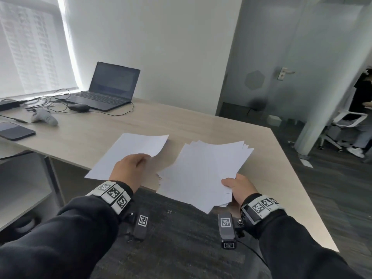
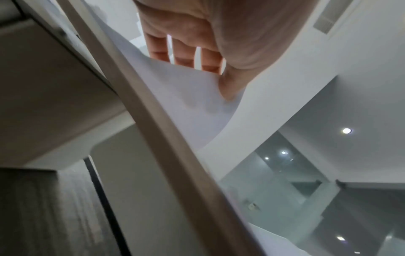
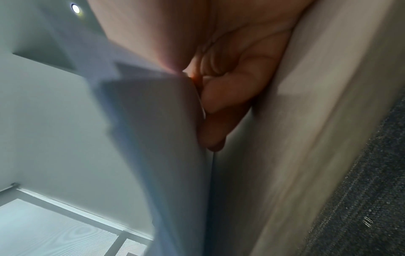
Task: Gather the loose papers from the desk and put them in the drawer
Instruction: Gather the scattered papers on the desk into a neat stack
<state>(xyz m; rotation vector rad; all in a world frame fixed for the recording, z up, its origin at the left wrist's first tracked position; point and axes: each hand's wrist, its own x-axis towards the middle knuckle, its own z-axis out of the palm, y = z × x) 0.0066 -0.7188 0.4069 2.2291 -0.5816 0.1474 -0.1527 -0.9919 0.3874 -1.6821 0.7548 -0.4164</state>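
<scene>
My left hand [image 1: 130, 166] pinches a single white sheet [image 1: 128, 152] at its near edge, lifted over the desk's front edge; from below, the fingers [image 2: 181, 57] lie on top of the sheet [image 2: 186, 100] and the thumb under it. My right hand [image 1: 239, 188] grips a fanned stack of white papers [image 1: 205, 170] at its near right corner, thumb on top. In the right wrist view the fingers [image 3: 223, 100] curl under the stack [image 3: 153, 129] beside the desk edge. No drawer is in view.
The light wooden desk [image 1: 201, 123] carries an open laptop [image 1: 106, 87], a black mouse [image 1: 78, 107], tangled cables [image 1: 48, 99], a white controller [image 1: 45, 117] and a dark tablet [image 1: 14, 130] at the far left. A white shelf unit [image 1: 22, 178] stands left below. A person and chair [image 1: 350, 125] are beyond the glass door.
</scene>
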